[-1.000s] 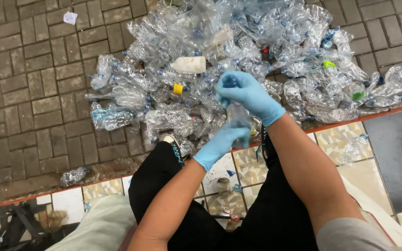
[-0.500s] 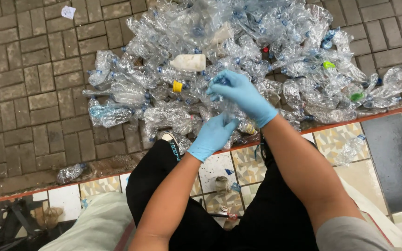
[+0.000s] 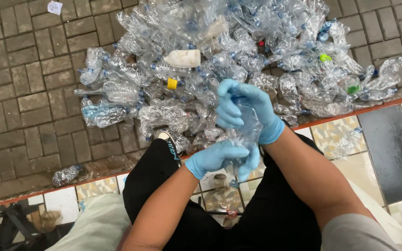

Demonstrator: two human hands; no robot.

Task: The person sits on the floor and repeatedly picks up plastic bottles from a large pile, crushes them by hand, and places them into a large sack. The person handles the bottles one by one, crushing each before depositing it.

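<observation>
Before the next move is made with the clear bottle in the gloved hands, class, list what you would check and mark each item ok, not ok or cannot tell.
1. Both hands gloved: ok. The left hand and right hand both wear blue gloves.
2. Two-handed grip on the crushed clear bottle: ok. The right hand holds its top, the left its lower end.
3. Cap on or off: cannot tell. The right hand hides the neck.
4. Bottle held clear of the bottle pile: ok. It is held above the knees.
5. White sack open: cannot tell. Only a part shows at the lower left.
</observation>
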